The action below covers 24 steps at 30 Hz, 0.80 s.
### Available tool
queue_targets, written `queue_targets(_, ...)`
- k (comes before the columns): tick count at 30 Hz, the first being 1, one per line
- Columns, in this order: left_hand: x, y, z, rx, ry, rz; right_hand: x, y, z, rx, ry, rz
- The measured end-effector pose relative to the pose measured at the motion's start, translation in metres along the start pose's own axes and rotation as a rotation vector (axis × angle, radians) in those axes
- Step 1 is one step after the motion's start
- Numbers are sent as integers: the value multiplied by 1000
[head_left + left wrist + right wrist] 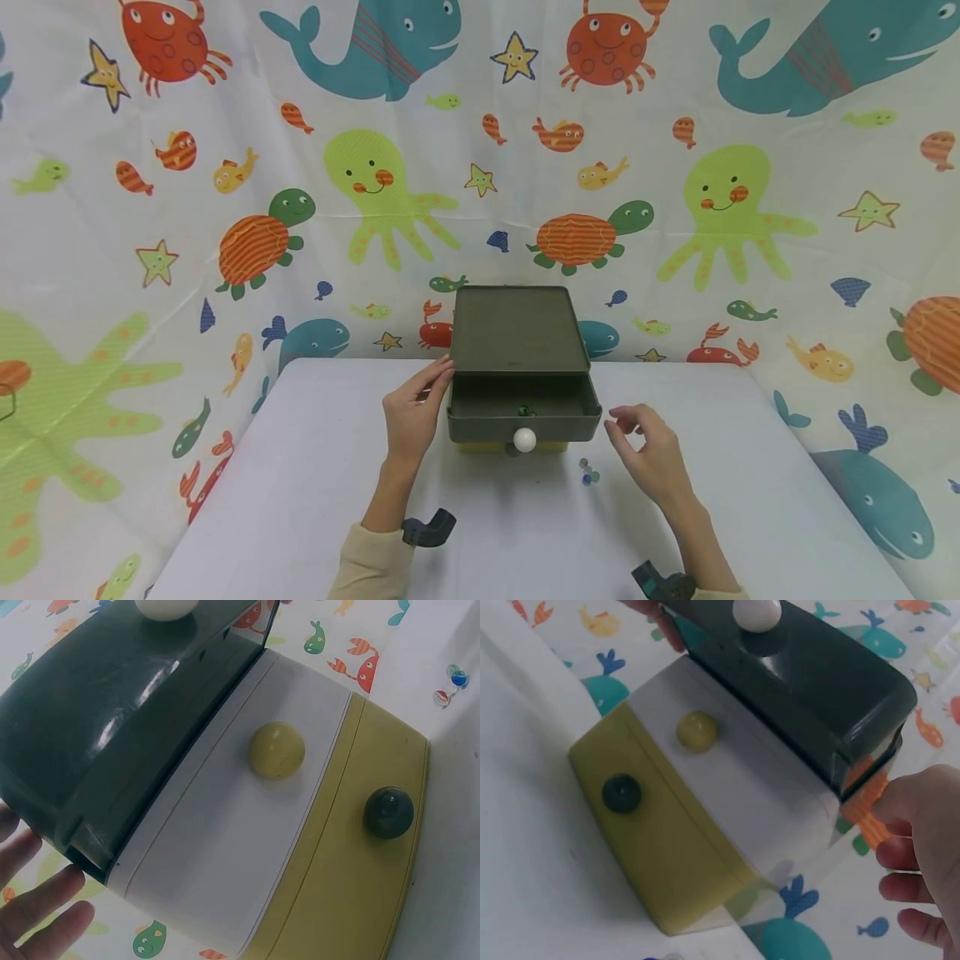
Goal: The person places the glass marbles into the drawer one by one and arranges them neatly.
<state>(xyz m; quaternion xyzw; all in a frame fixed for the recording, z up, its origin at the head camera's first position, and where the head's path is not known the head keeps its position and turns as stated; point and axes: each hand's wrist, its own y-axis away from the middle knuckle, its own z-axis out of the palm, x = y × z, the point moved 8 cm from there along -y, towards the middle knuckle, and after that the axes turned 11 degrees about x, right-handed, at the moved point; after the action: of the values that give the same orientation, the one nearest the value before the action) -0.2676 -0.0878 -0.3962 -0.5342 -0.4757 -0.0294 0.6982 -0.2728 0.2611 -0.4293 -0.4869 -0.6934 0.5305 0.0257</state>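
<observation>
A small drawer cabinet [519, 329] with a dark green top stands at the table's back. Its dark green top drawer [480, 430], with a white knob [524, 440], is pulled out, and a few marbles [523, 411] lie inside. Below, the white middle drawer [217, 810] with a yellow knob [277, 751] and the yellow bottom drawer [345, 892] with a dark green knob [388, 813] are closed. My left hand [415, 417] is at the cabinet's left side, fingertips by its edge. Just off the drawer's right front corner is my right hand [651, 454], fingers loosely bent, holding nothing.
Several glass marbles [587, 478] lie on the white table [322, 492], in front of the cabinet and to its right. A cloth [480, 225] printed with sea animals hangs behind the table. Each wrist wears a dark camera band [429, 528].
</observation>
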Motion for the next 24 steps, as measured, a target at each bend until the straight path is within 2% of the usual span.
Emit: queue_targets(24,0,0,-2,-6,20,-13,29,27,23,-124,11,46)
